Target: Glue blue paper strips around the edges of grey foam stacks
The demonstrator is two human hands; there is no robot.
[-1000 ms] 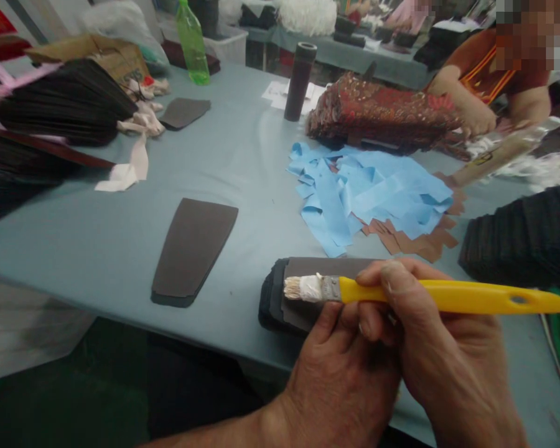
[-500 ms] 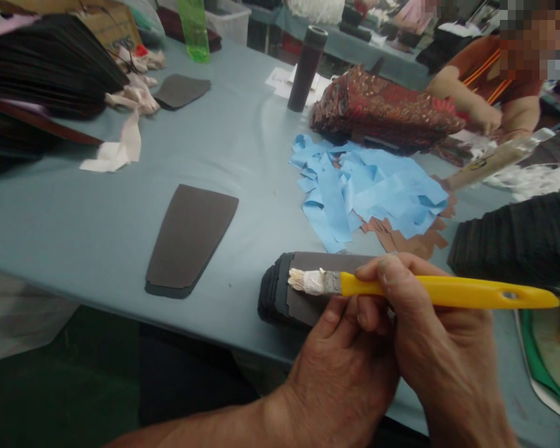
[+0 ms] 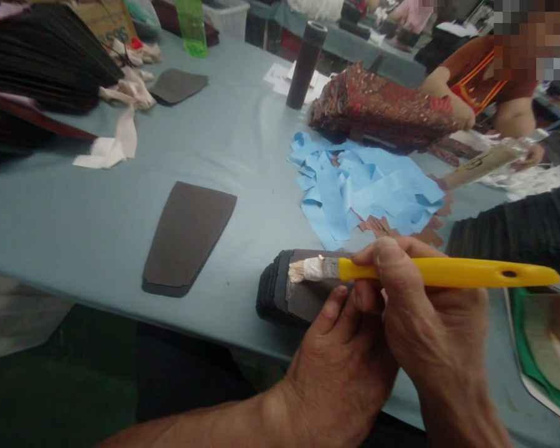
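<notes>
1. Two hands at the near edge. Right hand (image 3: 424, 330) comes in from lower right, wrist low, fingers curled, thumb and forefinger pinching the yellow brush (image 3: 429, 272) at the front of its handle, just behind the metal ferrule.
2. Left hand (image 3: 340, 367) enters from lower left, forearm along the bottom of the view; its thumb and fingers are pressed onto the near end of the stack of dark pieces (image 3: 284, 295), clamping it down. Partly hidden under the right hand.
3. Brush lies almost level, handle out to the right, white-coated bristles at the left end touching the top piece of the stack. Stack sits at the near edge of the grey-blue table (image 3: 74, 218).
4. To do this well, my read: keep the left hand firm so the top piece does not slide, stroke flat and light, coat only the top face, keep the bristles off the stack's side edges.
5. Further left, a single flat dark piece (image 3: 186, 236), well apart from the stack.
6. Beyond the stack, blue strips (image 3: 364, 186) heaped over brown scraps.
7. Far side: patterned red fabric bundle (image 3: 387, 112), dark cylinder (image 3: 305, 62) upright, green bottle (image 3: 191, 28).
8. Far right, another person's arm at work; left, black fanned stacks (image 3: 42, 68).
</notes>
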